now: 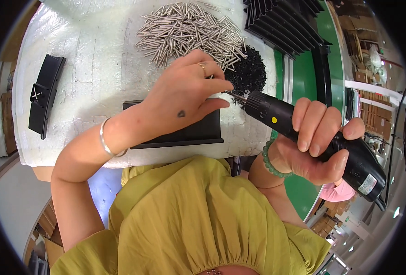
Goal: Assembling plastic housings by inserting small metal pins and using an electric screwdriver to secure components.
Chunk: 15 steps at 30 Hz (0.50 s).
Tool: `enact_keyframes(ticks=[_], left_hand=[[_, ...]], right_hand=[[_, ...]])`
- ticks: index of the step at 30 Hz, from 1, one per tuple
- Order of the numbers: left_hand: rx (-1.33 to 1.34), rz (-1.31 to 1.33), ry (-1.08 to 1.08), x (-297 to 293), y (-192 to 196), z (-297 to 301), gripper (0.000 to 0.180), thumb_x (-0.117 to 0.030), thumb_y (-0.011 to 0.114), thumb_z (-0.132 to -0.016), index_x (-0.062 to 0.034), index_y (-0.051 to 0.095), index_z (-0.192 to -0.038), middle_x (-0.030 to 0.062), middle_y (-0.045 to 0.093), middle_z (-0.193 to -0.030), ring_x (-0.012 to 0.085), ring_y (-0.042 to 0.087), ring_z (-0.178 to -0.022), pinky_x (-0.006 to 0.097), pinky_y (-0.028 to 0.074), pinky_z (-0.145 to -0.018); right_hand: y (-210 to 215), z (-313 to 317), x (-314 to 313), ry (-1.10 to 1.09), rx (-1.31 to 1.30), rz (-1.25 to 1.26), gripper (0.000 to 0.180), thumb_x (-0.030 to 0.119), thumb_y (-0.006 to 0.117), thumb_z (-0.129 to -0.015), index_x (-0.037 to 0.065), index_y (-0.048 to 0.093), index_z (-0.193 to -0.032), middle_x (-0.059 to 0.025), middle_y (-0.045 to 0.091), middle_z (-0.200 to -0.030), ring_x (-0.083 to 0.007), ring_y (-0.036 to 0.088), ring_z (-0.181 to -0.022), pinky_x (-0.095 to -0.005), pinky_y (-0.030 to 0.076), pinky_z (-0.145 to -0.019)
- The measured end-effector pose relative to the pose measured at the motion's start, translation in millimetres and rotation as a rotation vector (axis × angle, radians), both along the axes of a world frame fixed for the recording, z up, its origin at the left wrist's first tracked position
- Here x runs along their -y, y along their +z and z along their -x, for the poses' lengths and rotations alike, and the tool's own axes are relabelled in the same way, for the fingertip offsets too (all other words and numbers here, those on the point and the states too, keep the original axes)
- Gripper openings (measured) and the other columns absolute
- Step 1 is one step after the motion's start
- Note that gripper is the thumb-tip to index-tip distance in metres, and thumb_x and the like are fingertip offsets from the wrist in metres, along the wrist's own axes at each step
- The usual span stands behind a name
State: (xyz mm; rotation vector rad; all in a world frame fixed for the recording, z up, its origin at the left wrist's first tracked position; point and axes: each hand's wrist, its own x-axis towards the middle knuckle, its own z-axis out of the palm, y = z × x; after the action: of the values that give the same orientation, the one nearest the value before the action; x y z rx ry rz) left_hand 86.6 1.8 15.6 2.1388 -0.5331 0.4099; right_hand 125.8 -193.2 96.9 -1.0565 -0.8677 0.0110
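Observation:
My right hand (320,137) is wrapped round a black electric screwdriver (276,112), which points up and to the left. Its thin bit ends right by the fingertips of my left hand (191,87). The left fingers are drawn together in a pinch; whatever they hold is too small or too hidden to name. Under that hand a black flat-sided part (180,137) lies on the table near its front edge, partly covered by the hand and wrist. Just beyond the bit is a heap of small black screws (249,71).
A large pile of metal rods (189,32) lies at the far middle of the plastic-wrapped table top (93,87). At left rests a long black part (46,97) with a small bracket on it. Stacked black parts (281,25) stand far right, beside a green surface (304,82).

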Motion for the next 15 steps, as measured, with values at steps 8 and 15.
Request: enact_keyframes(ticks=[8, 15], left_hand=[[0.124, 0.042, 0.004, 5, -4, -14, 0.016, -0.009, 0.074, -0.073, -0.0048, 0.071, -0.088, 0.005, 0.07, -0.088, 0.0261, 0.062, -0.089, 0.034, 0.052, -0.075], [0.112, 0.059, -0.016, 4, -3, -16, 0.015, -0.008, 0.074, -0.074, -0.0047, 0.07, -0.088, 0.0054, 0.07, -0.087, 0.0256, 0.062, -0.087, 0.033, 0.052, -0.074]], right_hand=[[6, -1, 8, -0.003, 0.012, -0.041, 0.026, 0.029, 0.061, -0.085, 0.014, 0.049, -0.103, 0.0061, 0.048, -0.061, -0.0062, 0.045, -0.05, -0.0243, 0.035, -0.056], [5, -4, 7, -0.016, -0.003, -0.088, 0.026, 0.028, 0.062, -0.085, 0.013, 0.05, -0.103, 0.006, 0.048, -0.061, -0.0059, 0.046, -0.051, -0.024, 0.035, -0.056]])
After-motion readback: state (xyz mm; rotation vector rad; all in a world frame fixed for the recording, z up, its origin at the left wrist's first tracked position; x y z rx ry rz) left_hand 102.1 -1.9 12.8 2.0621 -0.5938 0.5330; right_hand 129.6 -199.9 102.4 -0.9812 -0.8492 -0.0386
